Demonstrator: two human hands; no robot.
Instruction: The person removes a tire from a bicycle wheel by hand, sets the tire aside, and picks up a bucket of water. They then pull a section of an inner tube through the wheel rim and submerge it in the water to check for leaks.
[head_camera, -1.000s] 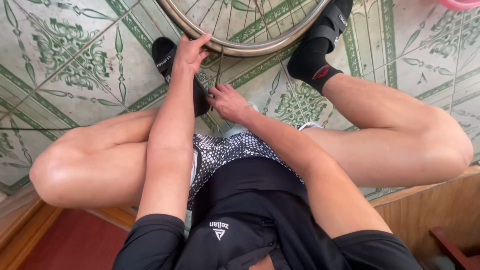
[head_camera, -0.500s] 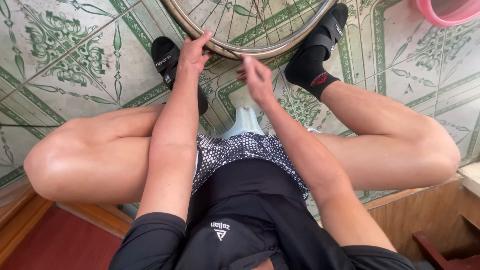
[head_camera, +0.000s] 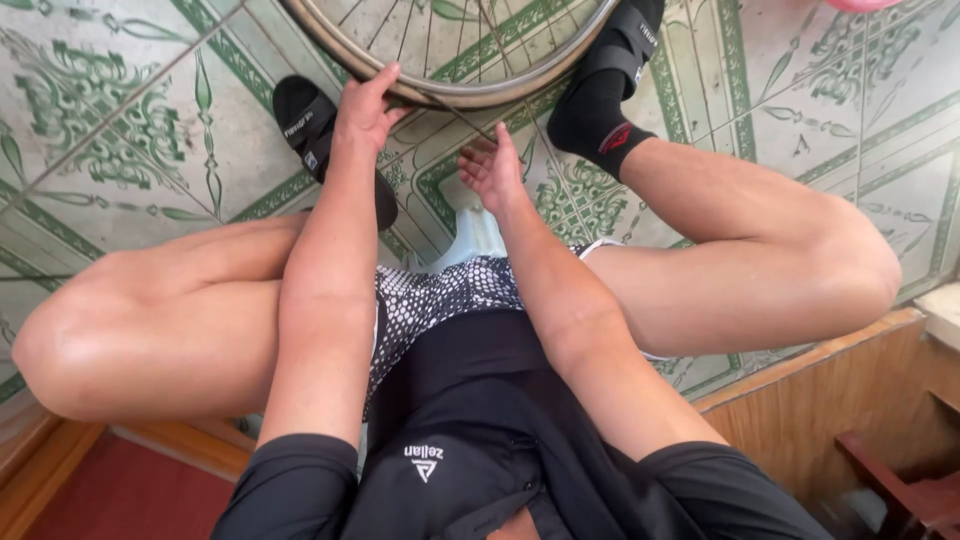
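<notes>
Two bare hands at a bicycle wheel standing on the green-patterned tiled floor: my left hand closes its fingers over the metal rim's lower edge, while my right hand hangs half open, holding nothing, just below the rim, between my black-socked feet.
</notes>
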